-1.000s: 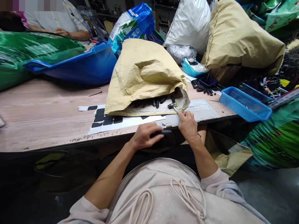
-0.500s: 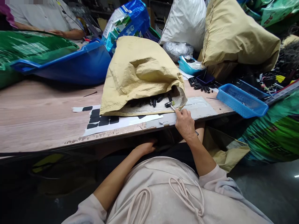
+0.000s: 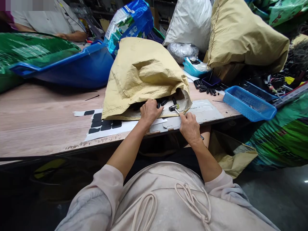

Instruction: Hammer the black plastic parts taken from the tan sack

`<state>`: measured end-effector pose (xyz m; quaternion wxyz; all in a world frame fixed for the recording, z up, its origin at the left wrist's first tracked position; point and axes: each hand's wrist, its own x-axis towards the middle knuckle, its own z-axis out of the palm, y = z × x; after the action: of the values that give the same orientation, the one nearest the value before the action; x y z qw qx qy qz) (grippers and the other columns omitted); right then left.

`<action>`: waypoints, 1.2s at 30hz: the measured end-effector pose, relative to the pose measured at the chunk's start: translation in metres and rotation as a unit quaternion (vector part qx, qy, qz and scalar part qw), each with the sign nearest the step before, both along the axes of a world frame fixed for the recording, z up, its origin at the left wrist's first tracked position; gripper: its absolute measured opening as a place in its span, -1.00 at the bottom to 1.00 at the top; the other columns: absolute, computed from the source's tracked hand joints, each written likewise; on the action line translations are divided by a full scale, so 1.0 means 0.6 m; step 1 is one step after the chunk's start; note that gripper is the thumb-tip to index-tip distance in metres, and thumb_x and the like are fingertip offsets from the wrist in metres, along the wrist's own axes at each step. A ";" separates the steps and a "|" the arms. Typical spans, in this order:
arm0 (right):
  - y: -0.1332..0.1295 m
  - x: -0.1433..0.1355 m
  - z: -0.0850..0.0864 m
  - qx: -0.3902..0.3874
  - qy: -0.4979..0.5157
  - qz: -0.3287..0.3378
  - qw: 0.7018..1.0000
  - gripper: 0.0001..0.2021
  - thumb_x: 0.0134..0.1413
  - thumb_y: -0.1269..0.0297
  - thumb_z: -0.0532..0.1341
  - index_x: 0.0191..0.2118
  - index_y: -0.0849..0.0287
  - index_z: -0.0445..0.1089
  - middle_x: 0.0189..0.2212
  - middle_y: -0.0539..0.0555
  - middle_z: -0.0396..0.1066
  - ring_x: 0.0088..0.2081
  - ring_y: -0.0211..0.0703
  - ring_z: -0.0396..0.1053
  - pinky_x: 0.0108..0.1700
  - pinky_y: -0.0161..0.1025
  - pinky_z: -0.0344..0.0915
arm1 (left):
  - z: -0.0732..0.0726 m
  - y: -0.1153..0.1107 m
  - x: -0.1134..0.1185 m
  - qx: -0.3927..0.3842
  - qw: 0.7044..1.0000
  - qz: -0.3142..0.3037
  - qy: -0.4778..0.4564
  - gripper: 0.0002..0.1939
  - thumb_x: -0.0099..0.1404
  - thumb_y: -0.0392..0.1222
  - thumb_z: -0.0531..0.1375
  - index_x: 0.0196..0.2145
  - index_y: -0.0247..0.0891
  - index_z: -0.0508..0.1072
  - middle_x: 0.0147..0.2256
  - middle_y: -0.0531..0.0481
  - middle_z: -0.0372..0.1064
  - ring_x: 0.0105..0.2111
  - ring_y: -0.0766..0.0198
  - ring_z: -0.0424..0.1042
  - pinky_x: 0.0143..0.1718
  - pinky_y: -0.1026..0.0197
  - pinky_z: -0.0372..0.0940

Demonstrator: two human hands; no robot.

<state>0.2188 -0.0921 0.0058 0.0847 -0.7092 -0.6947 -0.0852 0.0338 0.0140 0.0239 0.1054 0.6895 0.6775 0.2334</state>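
A tan woven sack [image 3: 141, 73] lies on the table, its mouth toward me and several small black parts [image 3: 164, 102] inside. My left hand [image 3: 151, 111] reaches into that mouth among the parts. Its thumb points right, while the other fingertips are hidden, so I cannot tell whether it grips one. My right hand [image 3: 190, 126] is closed round the metal handle of a small hammer [image 3: 176, 111]. The hammer's head, black with a yellow end, rests at the right side of the sack's mouth.
A white sheet with black stickers [image 3: 97, 124] and grey cardboard [image 3: 204, 110] lie along the table edge. Loose black parts [image 3: 209, 90] and a blue basket [image 3: 250, 102] are to the right. A large blue tub [image 3: 72, 70] stands left; a co-worker's hand [image 3: 62, 36] shows behind it.
My left hand has come up from below the table edge and into the sack's mouth. My right hand and the hammer have hardly moved.
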 end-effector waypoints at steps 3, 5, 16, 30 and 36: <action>0.000 0.000 0.000 0.004 0.003 0.004 1.000 -0.48 0.43 0.47 0.07 0.39 0.11 0.41 0.05 0.30 0.41 0.05 0.15 0.27 -0.13 -0.17 0.40 | -0.012 0.002 -0.004 -0.008 1.000 0.015 -0.009 -0.80 0.33 -0.05 0.37 -0.19 -0.21 0.63 -0.01 -0.27 0.55 0.00 -0.24 0.53 -0.07 -0.06 0.36; 0.000 -0.001 0.000 0.006 0.005 0.006 1.000 -0.49 0.43 0.47 0.08 0.38 0.12 0.41 0.04 0.30 0.41 0.05 0.14 0.27 -0.13 -0.17 0.40 | -0.015 -0.009 -0.017 -0.001 1.000 0.011 -0.017 -0.85 0.32 -0.11 0.36 -0.19 -0.18 0.63 -0.05 -0.23 0.56 -0.03 -0.20 0.53 -0.09 -0.03 0.34; 0.000 -0.002 0.001 0.001 0.009 -0.005 1.000 -0.48 0.44 0.48 0.06 0.40 0.12 0.41 0.06 0.30 0.42 0.07 0.15 0.28 -0.12 -0.17 0.40 | -0.050 -0.083 -0.103 0.010 0.979 -0.179 -0.101 -0.82 0.29 -0.07 0.36 -0.19 -0.17 0.66 -0.28 -0.01 0.53 -0.30 0.17 0.44 -0.23 0.15 0.25; -0.018 0.019 -0.014 0.109 0.311 0.172 0.928 -0.54 0.51 0.37 0.03 0.34 0.11 0.50 -0.03 0.19 0.56 0.05 0.01 0.50 0.21 -0.06 0.45 | -0.074 -0.076 -0.108 0.018 0.970 -0.187 -0.151 -0.76 0.26 -0.03 0.38 -0.16 -0.16 0.67 -0.25 0.01 0.57 -0.32 0.19 0.41 -0.26 0.16 0.23; -0.050 -0.008 -0.028 0.082 0.385 0.268 0.880 -0.60 0.52 0.36 0.09 0.29 0.09 0.52 -0.01 0.17 0.61 0.07 -0.04 0.54 0.21 -0.08 0.48 | -0.076 -0.072 -0.109 0.010 0.965 -0.205 -0.162 -0.74 0.25 -0.04 0.38 -0.14 -0.15 0.73 -0.26 0.00 0.54 -0.32 0.19 0.40 -0.25 0.17 0.24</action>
<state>0.2138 -0.1221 -0.0108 0.4229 -0.4637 -0.7612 0.1637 -0.0317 -0.0290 -0.0214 0.2525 0.7677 0.4927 0.3227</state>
